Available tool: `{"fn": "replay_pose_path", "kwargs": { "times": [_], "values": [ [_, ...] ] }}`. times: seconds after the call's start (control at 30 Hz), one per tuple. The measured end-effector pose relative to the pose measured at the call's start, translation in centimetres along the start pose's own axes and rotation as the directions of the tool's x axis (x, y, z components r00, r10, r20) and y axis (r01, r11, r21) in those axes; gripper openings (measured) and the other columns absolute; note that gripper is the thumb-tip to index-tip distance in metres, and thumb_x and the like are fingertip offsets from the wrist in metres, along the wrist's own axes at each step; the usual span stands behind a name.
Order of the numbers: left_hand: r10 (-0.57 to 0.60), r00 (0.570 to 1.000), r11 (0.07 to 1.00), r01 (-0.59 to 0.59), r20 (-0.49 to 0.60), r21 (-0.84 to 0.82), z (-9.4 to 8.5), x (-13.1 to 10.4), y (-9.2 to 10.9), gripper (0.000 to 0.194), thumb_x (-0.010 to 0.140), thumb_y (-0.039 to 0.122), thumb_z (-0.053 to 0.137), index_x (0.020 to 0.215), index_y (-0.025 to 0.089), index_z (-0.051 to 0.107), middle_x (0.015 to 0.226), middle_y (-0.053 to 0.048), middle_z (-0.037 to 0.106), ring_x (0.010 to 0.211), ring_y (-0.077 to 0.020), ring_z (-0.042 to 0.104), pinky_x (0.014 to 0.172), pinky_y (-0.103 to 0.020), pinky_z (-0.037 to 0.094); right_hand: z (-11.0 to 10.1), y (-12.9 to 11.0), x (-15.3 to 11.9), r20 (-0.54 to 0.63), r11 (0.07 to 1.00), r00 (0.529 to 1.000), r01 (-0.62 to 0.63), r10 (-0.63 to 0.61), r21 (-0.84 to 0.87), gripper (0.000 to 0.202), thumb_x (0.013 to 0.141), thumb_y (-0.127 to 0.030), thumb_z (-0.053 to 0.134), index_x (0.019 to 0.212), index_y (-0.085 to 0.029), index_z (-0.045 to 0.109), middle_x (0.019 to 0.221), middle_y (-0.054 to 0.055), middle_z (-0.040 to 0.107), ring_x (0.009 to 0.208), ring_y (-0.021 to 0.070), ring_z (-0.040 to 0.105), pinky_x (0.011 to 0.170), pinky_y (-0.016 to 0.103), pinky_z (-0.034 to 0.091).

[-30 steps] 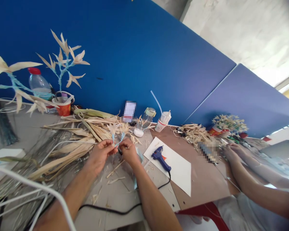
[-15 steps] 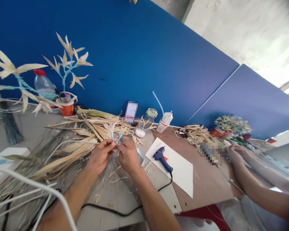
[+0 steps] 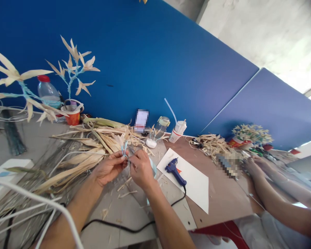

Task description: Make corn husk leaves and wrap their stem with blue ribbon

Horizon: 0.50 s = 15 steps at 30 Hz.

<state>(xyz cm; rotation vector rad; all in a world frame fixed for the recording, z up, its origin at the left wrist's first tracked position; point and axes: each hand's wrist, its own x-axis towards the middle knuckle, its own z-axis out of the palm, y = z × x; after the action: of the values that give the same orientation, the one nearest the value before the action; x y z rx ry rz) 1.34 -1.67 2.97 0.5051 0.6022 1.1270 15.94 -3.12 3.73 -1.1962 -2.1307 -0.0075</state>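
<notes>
My left hand (image 3: 111,168) pinches blue stems (image 3: 124,148); right hand (image 3: 142,169) bunched close, grip unclear; husks (image 3: 79,162) crowd left, brown tabletop (image 3: 224,195) stretches right.

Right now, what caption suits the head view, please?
Left hand holding blue flower stems, right hand close beside; glue gun nearby.

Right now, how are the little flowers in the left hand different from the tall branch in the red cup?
The little flowers are in the left hand; the tall branch stands in the red cup. The little flowers are bunched close; the branch spreads wide. Both have pale petals and blue stems.
</notes>
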Motion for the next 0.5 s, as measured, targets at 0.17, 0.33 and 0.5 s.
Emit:
{"fn": "replay_pose_path", "kwargs": {
  "times": [0.17,0.33,0.5],
  "values": [
    [0.016,0.999,0.997,-0.013,-0.033,0.076,-0.8,0.3,0.3,0.022,0.056,0.008,0.079,0.074,0.013,0.070,0.062,0.000,0.062,0.053,-0.0059,0.053,0.055,-0.017,0.046,0.1,0.1,0.0,0.031,1.000,0.999,0.006,-0.007,0.016,0.019,0.075,-0.005,0.050,0.067,-0.019,0.060,0.074,0.004,0.048,0.075,0.0183,0.046,0.068,0.029,0.036],
    [0.098,0.986,0.960,-0.058,-0.135,0.273,-1.2,0.6,0.5,0.020,0.055,0.017,0.081,0.069,0.012,0.068,0.056,0.001,0.058,0.046,-0.0057,0.047,0.045,-0.017,0.037,0.3,0.1,-0.1,0.123,0.998,0.992,0.005,-0.012,0.061,0.020,0.071,-0.002,0.051,0.068,-0.019,0.061,0.072,0.003,0.049,0.074,0.0180,0.049,0.066,0.028,0.038],
    [0.171,0.976,0.935,-0.117,-0.137,0.334,-1.2,0.6,0.5,0.023,0.052,0.024,0.081,0.062,0.013,0.064,0.052,0.003,0.054,0.044,-0.0056,0.043,0.043,-0.018,0.032,0.5,-0.1,-0.2,0.173,0.998,0.985,-0.005,-0.006,0.062,0.019,0.070,-0.001,0.051,0.066,-0.018,0.060,0.070,0.003,0.048,0.071,0.0169,0.049,0.063,0.027,0.037]
  ]
}}
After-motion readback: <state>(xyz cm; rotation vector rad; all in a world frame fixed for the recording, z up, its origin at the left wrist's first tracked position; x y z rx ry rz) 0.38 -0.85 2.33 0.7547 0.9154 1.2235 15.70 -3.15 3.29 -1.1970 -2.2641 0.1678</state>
